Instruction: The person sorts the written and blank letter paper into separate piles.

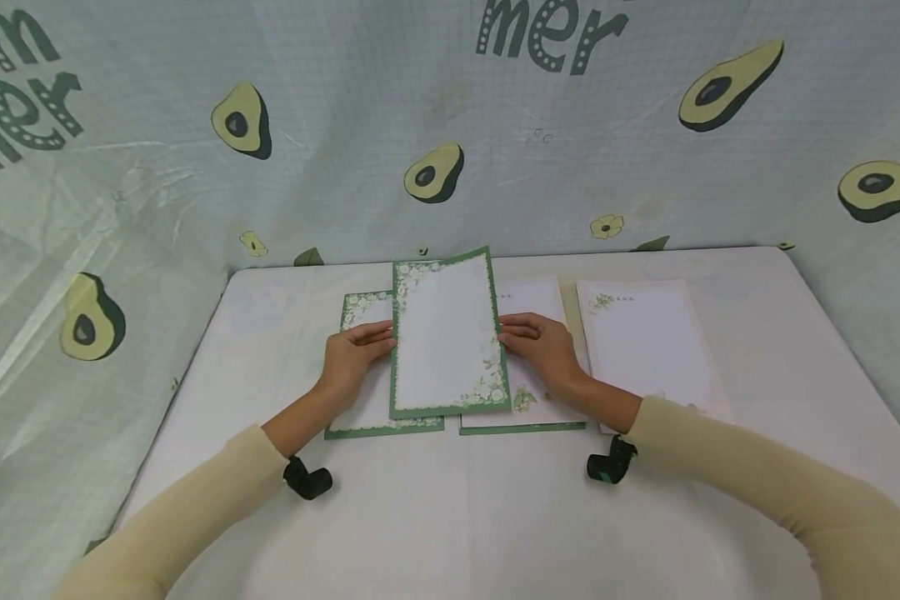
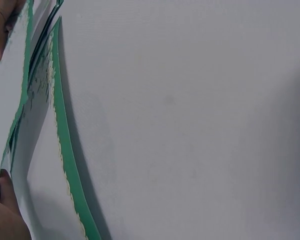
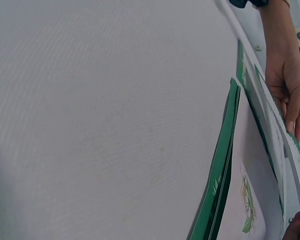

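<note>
Both hands hold up a green-bordered sheet of floral paper (image 1: 450,333), raised over the table and tilted toward the head camera. My left hand (image 1: 351,358) pinches its left edge, and my right hand (image 1: 543,346) pinches the right edge. Below on the left lies another green-bordered sheet (image 1: 356,404), partly covered by the raised one. Under my right hand is a pale sheet with a small plant print (image 1: 555,408), a green edge showing beneath it. In the left wrist view the lower sheet's green border (image 2: 70,145) curves along the table.
A pinkish sheet (image 1: 645,342) lies at the right, with a beige strip of paper (image 1: 572,308) beside it. The white table (image 1: 450,508) meets an avocado-print curtain (image 1: 345,167) at the back and left. Black wrist cameras (image 1: 307,479) hang under both sleeves.
</note>
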A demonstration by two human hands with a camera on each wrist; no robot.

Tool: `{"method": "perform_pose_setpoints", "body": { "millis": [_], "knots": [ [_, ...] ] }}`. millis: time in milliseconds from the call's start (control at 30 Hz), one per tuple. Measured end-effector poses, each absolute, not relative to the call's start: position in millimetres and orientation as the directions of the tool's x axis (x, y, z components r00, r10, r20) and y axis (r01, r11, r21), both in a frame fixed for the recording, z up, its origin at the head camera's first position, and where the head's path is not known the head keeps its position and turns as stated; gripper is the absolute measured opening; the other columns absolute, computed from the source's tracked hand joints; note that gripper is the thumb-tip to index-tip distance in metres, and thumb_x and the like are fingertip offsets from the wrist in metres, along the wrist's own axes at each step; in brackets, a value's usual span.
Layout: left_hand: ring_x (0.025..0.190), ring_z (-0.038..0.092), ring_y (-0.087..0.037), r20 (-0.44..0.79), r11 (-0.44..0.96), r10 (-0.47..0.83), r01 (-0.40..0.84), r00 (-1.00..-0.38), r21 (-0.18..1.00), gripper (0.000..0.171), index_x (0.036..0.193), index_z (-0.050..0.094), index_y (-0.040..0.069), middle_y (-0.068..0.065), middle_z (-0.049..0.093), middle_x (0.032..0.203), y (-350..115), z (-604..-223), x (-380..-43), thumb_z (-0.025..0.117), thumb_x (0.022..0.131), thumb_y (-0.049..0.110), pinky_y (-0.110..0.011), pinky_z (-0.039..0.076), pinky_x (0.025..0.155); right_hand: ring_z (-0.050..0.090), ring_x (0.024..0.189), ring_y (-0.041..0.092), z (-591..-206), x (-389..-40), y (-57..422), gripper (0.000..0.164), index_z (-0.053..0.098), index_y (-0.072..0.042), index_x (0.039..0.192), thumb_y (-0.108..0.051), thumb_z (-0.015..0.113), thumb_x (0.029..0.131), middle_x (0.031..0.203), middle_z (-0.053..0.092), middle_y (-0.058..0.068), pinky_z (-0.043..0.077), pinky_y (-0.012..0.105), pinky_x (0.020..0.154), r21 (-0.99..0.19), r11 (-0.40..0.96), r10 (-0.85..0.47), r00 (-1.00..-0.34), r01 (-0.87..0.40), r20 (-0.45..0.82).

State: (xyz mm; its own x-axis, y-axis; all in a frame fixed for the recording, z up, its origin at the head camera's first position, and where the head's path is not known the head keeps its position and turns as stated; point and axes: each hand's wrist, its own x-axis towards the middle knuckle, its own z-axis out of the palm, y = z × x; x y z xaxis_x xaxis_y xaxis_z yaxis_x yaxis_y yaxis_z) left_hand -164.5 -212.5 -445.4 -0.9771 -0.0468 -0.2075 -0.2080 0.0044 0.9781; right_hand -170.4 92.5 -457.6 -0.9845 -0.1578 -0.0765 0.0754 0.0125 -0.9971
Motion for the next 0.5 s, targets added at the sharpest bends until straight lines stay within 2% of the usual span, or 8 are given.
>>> {"method": "perform_pose_setpoints", "body": {
  "millis": [167,500],
  "knots": [
    [0.097,0.071,-0.007,-0.205,0.005,-0.033,-0.205,-0.978,0.979,0.039,0.131,0.062,-0.009,-0.001,0.075,0.107,-220.5,-446.5,-164.7,0.069,0.093,-0.008,-0.023,0.060,0.090,0.072,0.096,0.008,-458.2,-171.4,87.3,0.032,0.068,0.003,0.125,-0.004,0.072,0.095,0.116,0.072,0.022,0.062,0.026,0.086,-0.996,0.012,-0.154,-0.984,0.085,-0.086],
    [0.100,0.070,-0.006,-0.241,-0.014,-0.028,-0.240,-0.970,0.971,0.042,0.135,0.059,-0.009,0.000,0.073,0.114,-235.2,-445.5,-162.3,0.068,0.094,-0.006,-0.024,0.058,0.093,0.073,0.098,0.012,-460.6,-172.0,76.4,0.031,0.070,-0.001,0.124,-0.008,0.074,0.094,0.113,0.074,0.017,0.061,0.025,0.086,-0.996,0.039,-0.166,-0.982,0.085,-0.090]
  ]
}}
